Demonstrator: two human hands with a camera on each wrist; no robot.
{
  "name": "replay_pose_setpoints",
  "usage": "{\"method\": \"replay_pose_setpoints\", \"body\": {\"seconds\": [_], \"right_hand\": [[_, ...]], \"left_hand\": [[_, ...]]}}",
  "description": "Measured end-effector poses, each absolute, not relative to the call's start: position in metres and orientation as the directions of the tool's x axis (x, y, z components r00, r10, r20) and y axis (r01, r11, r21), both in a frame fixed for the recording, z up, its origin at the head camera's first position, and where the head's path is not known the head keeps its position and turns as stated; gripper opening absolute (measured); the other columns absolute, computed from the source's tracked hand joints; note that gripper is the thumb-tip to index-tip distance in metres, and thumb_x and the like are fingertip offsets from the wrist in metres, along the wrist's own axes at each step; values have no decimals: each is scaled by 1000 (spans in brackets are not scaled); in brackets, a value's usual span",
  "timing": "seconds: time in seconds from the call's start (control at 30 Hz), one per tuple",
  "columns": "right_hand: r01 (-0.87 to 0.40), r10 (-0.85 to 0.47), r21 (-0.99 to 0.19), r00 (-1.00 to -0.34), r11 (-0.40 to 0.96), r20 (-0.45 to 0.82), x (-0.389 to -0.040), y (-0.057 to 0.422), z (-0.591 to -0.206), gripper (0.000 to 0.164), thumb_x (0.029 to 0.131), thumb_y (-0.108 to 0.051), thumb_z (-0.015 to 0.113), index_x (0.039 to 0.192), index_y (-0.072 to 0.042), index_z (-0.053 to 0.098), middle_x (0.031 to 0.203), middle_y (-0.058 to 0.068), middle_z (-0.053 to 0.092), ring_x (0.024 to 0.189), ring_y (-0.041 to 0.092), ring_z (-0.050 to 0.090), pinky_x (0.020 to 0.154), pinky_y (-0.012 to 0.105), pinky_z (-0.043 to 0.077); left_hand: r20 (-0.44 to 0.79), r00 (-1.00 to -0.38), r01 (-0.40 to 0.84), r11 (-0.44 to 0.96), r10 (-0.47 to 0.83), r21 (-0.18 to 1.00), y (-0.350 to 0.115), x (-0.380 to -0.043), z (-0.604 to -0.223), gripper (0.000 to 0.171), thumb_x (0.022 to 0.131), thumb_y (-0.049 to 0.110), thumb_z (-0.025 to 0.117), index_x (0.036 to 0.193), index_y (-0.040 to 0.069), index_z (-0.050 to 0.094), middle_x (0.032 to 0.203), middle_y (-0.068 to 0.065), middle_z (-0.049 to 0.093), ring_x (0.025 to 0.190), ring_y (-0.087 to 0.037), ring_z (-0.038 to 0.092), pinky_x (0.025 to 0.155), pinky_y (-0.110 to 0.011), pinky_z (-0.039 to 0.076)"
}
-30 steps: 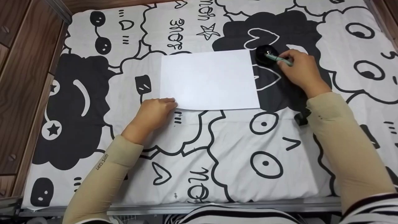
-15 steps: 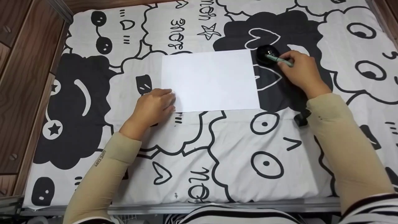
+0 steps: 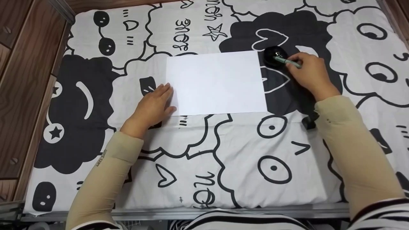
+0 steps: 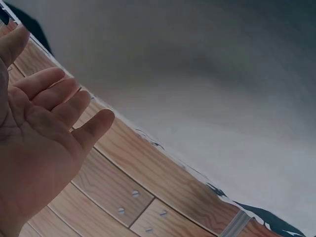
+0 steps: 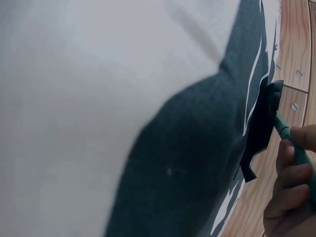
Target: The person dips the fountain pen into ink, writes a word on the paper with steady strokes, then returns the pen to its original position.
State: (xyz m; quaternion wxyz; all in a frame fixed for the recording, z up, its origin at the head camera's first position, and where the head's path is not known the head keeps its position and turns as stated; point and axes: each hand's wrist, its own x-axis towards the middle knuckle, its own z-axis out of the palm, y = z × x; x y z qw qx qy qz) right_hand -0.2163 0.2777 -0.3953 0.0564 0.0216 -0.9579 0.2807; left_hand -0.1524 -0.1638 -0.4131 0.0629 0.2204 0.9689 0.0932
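Observation:
A blank white sheet of paper (image 3: 219, 83) lies flat on the patterned cloth. My left hand (image 3: 152, 107) rests at the paper's lower left edge, fingers extended; the left wrist view shows the palm of this hand (image 4: 47, 131) with nothing in it. To the right of the sheet is a glossy black round dish-like object (image 3: 274, 53). My right hand (image 3: 309, 72) pinches a slim green pen (image 3: 291, 62), its tip over or in the black object. The right wrist view shows fingers curled round the pen (image 5: 284, 129), beside a dark shape (image 5: 259, 123).
A white cloth (image 3: 249, 143) with black cartoon drawings covers the table. Wood-patterned panels (image 3: 28, 80) border it at the left, back and right. A metal rail (image 3: 230, 213) runs along the near edge. A small black object (image 3: 309, 122) sits by the right sleeve.
My left hand has shifted up along the paper's left edge, its fingers straightening, and the sheet's lower left corner now shows. The right hand stays in place with the pen.

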Motion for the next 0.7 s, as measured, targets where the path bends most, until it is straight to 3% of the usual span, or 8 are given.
{"method": "replay_pose_setpoints", "body": {"seconds": [0.23, 0.7], "right_hand": [[-66, -7, -544, -994, 837, 110, -216, 277, -395, 30, 83, -28, 52, 99, -5, 63, 90, 13, 60, 78, 28, 49, 70, 40, 34], [-62, -9, -533, -995, 844, 102, -215, 279, -395, 29, 83, -29, 52, 98, -6, 63, 89, 12, 60, 77, 28, 49, 69, 40, 34]], "left_hand": [[-133, -896, 390, 895, 423, 216, -163, -151, -412, 60, 83, 33, 55, 131, 1, 34, 137, -12, 26, 125, -27, 20, 97, -42, 24], [-165, -910, 341, 913, 380, 224, -162, -151, -414, 61, 83, 34, 54, 133, 5, 33, 139, -9, 23, 126, -24, 19, 97, -42, 25]]}}
